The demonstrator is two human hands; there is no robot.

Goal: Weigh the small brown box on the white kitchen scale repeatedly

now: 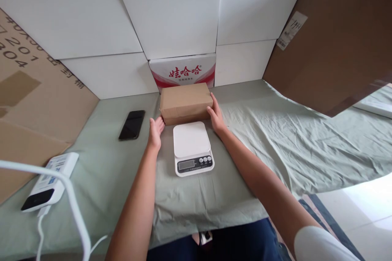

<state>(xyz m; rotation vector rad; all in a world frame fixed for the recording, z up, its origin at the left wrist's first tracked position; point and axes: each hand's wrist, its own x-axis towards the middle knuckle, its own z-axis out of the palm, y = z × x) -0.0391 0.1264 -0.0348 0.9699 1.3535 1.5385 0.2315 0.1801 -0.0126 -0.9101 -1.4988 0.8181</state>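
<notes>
A closed brown cardboard box (186, 104) lies lengthwise on the green cloth, between my two hands. My right hand (217, 116) grips its right end, thumb against the front and fingers along the side. At the lower left corner is my left hand (156, 132), fingers stretched out and thumb raised; whether the fingertips touch the box I cannot tell. Just in front of the box stands a white kitchen scale (192, 140) with a bare platform, a dark display and several round buttons. A black smartphone (132, 125) lies flat to the left.
White boxes (171, 16) form a wall behind, with a red-and-white printed carton (183, 71) at its base. Large cardboard panels stand at left (36, 89) and right (330, 36). A white device (50, 181) with a white cable (72, 195) sits at front left. Wrinkled green cloth (275, 142) covers the table.
</notes>
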